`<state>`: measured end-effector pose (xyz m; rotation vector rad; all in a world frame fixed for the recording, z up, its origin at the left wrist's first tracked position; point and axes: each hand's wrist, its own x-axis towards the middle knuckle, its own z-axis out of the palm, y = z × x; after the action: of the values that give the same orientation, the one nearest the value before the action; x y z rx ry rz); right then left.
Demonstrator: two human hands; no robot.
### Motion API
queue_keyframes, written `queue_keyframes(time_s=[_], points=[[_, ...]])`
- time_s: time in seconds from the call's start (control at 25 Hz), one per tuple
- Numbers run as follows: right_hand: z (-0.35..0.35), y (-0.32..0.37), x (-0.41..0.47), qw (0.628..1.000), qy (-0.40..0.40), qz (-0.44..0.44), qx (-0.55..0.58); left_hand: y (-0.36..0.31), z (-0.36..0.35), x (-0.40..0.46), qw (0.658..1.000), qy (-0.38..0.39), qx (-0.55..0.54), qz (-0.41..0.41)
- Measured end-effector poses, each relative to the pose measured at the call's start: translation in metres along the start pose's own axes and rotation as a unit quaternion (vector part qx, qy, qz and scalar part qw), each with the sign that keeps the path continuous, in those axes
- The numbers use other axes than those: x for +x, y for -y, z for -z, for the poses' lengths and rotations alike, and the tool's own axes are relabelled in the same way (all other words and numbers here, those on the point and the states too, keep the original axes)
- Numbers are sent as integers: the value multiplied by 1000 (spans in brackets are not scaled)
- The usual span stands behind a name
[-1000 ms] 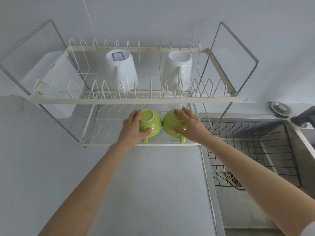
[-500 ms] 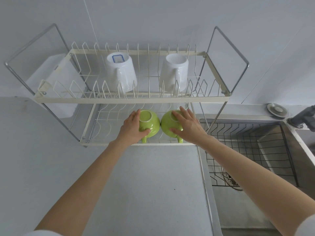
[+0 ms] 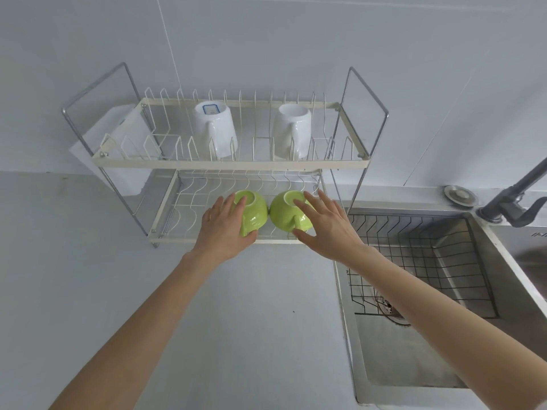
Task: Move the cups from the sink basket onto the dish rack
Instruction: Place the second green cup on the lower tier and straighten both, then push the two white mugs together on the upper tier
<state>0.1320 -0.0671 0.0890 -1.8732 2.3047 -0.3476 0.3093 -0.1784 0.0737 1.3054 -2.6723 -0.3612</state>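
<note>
both hands have loosened since a second ago: left hand (image 3: 225, 229) fingers lie slack on the left green cup (image 3: 255, 209), right hand (image 3: 327, 229) fingers splayed over the right green cup (image 3: 282, 211), both inverted on the dish rack (image 3: 231, 164) lower shelf. grey desk (image 3: 251, 321), steel sink (image 3: 429, 365) right.

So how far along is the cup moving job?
Nearly finished. Two white mugs sit upside down on the dish rack's top tier. The left hand and right hand rest on two green cups below. The sink basket shows no cups.
</note>
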Motion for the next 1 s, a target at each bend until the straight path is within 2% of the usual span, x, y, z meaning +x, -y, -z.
queue_keyframes(time_s=[0.32, 0.64, 0.8, 1.0], points=[[48, 18, -46, 995, -78, 64, -7, -23, 56, -44, 992, -103, 1, -66], [106, 37, -35, 977, -182, 106, 12, -42, 125, -45, 981, -181, 3, -75], [129, 42, -7, 975, -193, 106, 12, -39, 153, -24, 975, -205, 34, -77], [144, 43, 35, 987, -146, 68, 6, -28, 175, 21, 980, -186, 39, -61]])
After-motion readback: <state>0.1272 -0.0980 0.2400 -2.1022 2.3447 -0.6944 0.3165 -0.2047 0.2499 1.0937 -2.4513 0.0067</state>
